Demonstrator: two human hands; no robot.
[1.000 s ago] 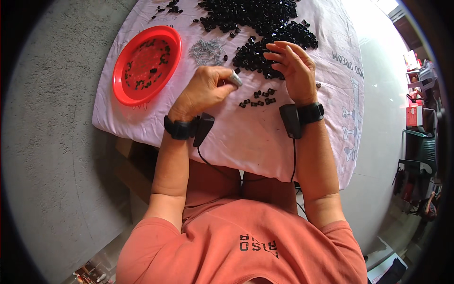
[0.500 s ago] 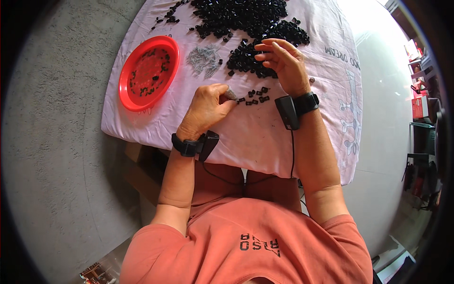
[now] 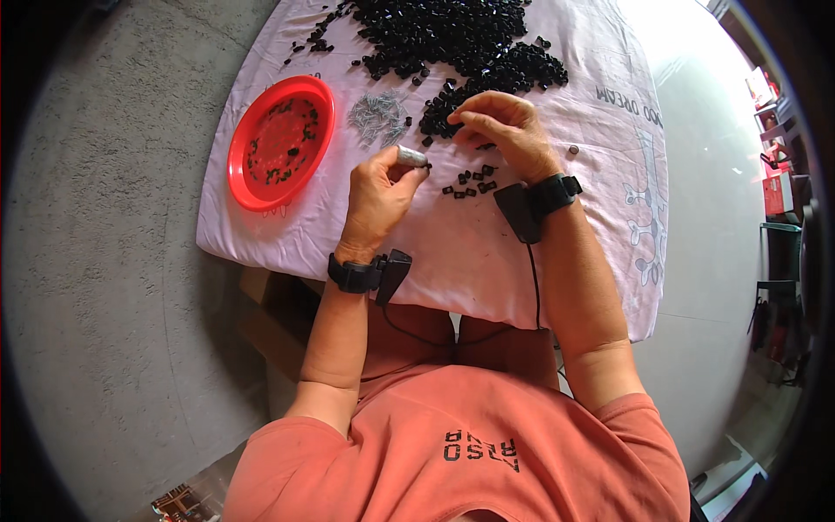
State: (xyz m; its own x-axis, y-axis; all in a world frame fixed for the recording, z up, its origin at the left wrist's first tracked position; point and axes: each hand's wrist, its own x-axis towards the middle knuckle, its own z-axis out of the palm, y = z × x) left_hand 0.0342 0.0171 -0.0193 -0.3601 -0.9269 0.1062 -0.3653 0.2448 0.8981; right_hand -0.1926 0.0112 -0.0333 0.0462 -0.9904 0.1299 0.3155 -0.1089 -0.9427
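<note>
My left hand (image 3: 377,198) is closed in a pinch near the middle of the cloth-covered table (image 3: 435,261). A grey-silver wrap (image 3: 411,157) covers its index fingertip, and a tiny black plastic piece (image 3: 427,166) shows at the fingertips. To its right, my right hand (image 3: 513,135) pinches a small black part at the near edge of a big heap of black plastic parts (image 3: 435,39); the fingers partly hide it. Several small black pieces (image 3: 470,183) lie loose between the hands. Beyond my left hand sits a pile of thin silvery pins (image 3: 379,117).
A red round basin (image 3: 327,130) with scattered black pieces in it stands at the left of the table. One stray part (image 3: 573,150) lies right of my right hand. Cables run from the black devices (image 3: 520,213) on my wrists toward my lap.
My right hand has come nearer, away from the heap, and its fingers have closed into a pinch. My left hand has lifted slightly, turning its wrapped fingertip to the right.
</note>
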